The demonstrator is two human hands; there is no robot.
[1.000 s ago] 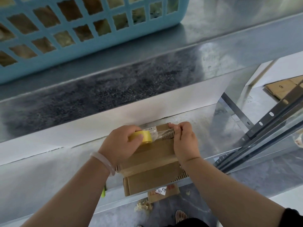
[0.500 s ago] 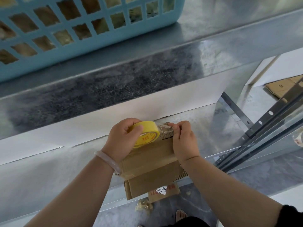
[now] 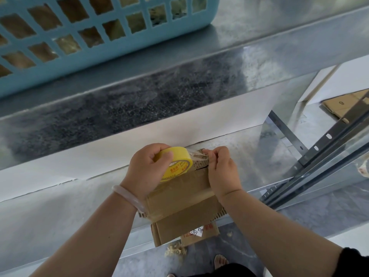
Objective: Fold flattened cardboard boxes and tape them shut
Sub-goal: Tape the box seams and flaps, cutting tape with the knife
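The left hand (image 3: 145, 172) curls round the yellow tape roll (image 3: 177, 164); the right hand (image 3: 221, 172) pinches the tape's free end (image 3: 196, 154) just beside it. Under both hands lies the cardboard box (image 3: 179, 198) — long axis running from wrists toward fingertips.

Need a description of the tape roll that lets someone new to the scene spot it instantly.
Below the blue basket, on the lower metal shelf, a brown cardboard box juts over the near edge. The tape roll sits over the box's far end, gripped by the left hand, with a clear strip running to the right hand. It is the only bright yellow thing, a ring with red print on its side.
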